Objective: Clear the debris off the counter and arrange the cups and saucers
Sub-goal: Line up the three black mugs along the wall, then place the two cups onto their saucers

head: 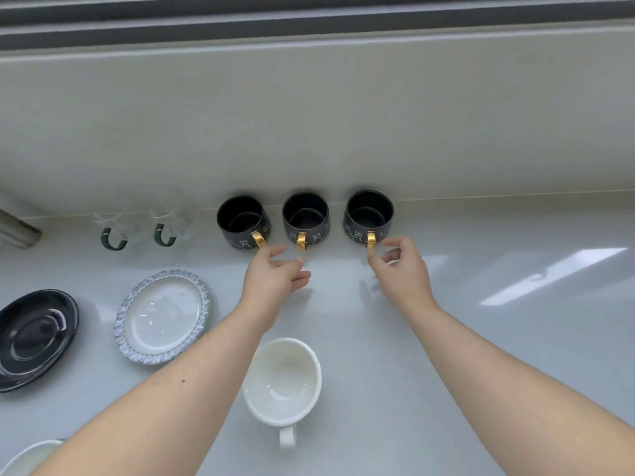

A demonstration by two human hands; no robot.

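Three black cups with gold handles stand in a row against the back wall: a left cup (242,219), a middle cup (305,214) and a right cup (368,214), handles toward me. My left hand (275,274) hovers just below the left and middle handles, fingers loosely curled, holding nothing. My right hand (402,266) is just below the right cup's handle, thumb and forefinger apart beside it, not gripping. A white cup (283,381) sits near me between my forearms. A clear-rimmed white saucer (161,316) and a black saucer (32,338) lie at the left.
Two clear glass cups with green handles (137,225) stand left of the black cups by the wall. A metal tube (17,230) pokes in at the far left. Another white dish (24,458) shows at the bottom-left corner. The white counter (515,304) extends right.
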